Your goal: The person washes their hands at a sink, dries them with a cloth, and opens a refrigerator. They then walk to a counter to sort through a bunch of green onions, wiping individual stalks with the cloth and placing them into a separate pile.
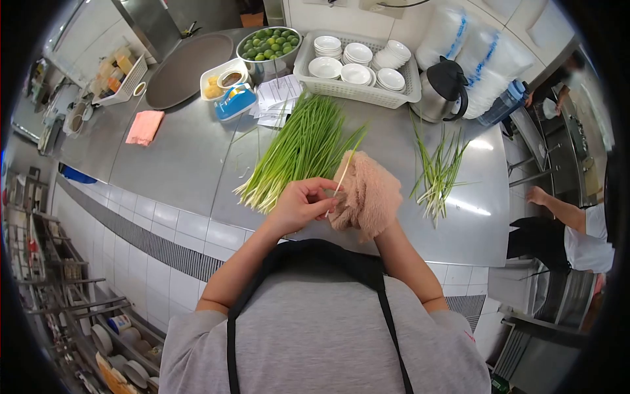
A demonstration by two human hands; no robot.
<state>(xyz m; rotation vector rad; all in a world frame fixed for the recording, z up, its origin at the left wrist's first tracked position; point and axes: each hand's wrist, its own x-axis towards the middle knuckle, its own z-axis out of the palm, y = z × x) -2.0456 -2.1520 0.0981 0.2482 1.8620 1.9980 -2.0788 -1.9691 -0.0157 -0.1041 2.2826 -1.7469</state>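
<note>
My left hand (300,207) pinches the pale lower end of a single thin scallion (344,172), its fingers bent together. A fuzzy pinkish-tan cloth (369,190) wraps over my right hand, hiding its fingers, and the cloth rests against the scallion beside my left fingertips. Just beyond my left hand lies a big pile of scallions (298,144), white ends toward me and green tops pointing away. To the right of the cloth, a smaller, looser group of scallions (438,172) is spread on the steel table (177,167).
At the back stand a bowl of limes (269,46), a white basket (361,97) of small dishes, and a kettle (438,92). A tape dispenser (235,103), papers (277,98), a folded pink cloth (144,127) and a round tray (187,71) lie leftward. Another person (584,226) stands at right.
</note>
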